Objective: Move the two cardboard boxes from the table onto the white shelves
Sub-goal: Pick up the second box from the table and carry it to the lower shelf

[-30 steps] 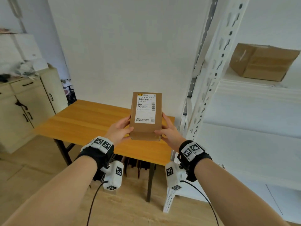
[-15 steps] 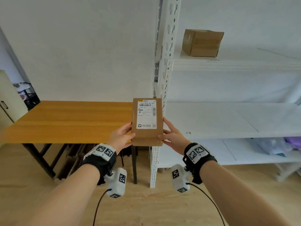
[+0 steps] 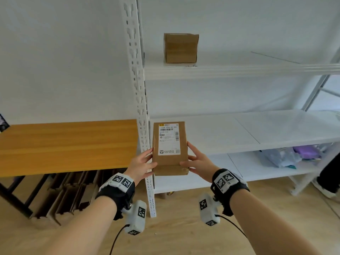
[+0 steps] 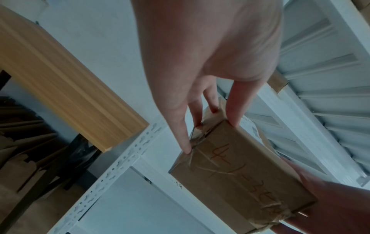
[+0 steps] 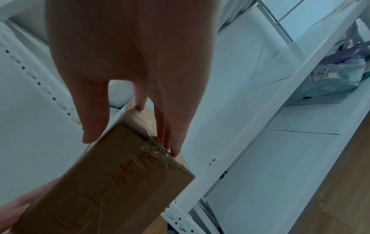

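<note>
A brown cardboard box with a white shipping label (image 3: 169, 148) hangs in the air in front of the left end of the middle white shelf (image 3: 248, 133). My left hand (image 3: 150, 159) grips its left side and my right hand (image 3: 187, 157) grips its right side, thumbs on the labelled face. In the left wrist view my left fingers (image 4: 200, 114) press the taped end of the box (image 4: 240, 182). In the right wrist view my right fingers (image 5: 170, 134) press the other end of the box (image 5: 112, 182), which bears handwriting. A second, plain cardboard box (image 3: 181, 48) stands on the upper shelf (image 3: 239, 71).
The perforated white upright post (image 3: 140, 100) stands just left of the held box. The wooden table (image 3: 64, 144) lies to the left, with flattened cardboard (image 3: 70, 192) beneath it. Plastic bags (image 3: 294, 155) lie on the lower shelf. A person's dark leg (image 3: 329, 173) is at the right edge.
Both hands have carried the labelled box to the right, from over the table to the front of the shelves. The view has swung right with them.
</note>
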Motion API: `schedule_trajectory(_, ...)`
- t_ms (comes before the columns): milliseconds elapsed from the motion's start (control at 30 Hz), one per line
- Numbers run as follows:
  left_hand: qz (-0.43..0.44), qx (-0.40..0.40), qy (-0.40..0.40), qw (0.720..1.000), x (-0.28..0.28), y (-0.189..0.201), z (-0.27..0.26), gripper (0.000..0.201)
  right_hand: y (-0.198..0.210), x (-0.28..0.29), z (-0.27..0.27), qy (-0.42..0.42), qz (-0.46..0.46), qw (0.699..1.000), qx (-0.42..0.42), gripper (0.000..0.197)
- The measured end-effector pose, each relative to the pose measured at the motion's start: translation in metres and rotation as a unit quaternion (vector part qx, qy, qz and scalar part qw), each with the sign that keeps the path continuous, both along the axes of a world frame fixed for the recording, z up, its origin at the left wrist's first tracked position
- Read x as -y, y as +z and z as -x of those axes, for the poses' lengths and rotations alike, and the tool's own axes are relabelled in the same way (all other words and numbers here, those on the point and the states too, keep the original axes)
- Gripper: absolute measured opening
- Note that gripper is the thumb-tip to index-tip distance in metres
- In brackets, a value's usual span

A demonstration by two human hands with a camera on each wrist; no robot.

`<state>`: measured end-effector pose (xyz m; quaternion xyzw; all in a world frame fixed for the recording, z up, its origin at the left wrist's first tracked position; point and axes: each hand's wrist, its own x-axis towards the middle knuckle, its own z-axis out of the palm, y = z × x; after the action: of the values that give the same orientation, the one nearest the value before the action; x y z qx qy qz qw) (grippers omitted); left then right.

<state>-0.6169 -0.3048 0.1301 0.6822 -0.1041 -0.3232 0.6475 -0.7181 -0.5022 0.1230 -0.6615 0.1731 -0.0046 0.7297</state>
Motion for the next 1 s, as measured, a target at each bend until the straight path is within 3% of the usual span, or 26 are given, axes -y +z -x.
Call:
schedule_trajectory(233, 0.005, -0.011, 0.037, 0.999, 0.089, -0.008, 0.007, 0.062, -0.012, 0.096, -0.005, 0.035, -0.006, 0.999, -0.006, 0.091)
schedule_trajectory(467, -0.02, -0.006, 0.061, 0.998, 0.15, -0.017, -0.015, 0.063, -0.026, 0.156, -0.037, 0.049, -0.034, 0.998, -0.024, 0.089)
schedule_trajectory(1000, -0.054, -0.068, 0.084, 0.993, 0.227, -0.099, -0.171, 0.061, -0.099, 0.23, -0.191, 0.049, -0.064, 0.992, -0.093, 0.09)
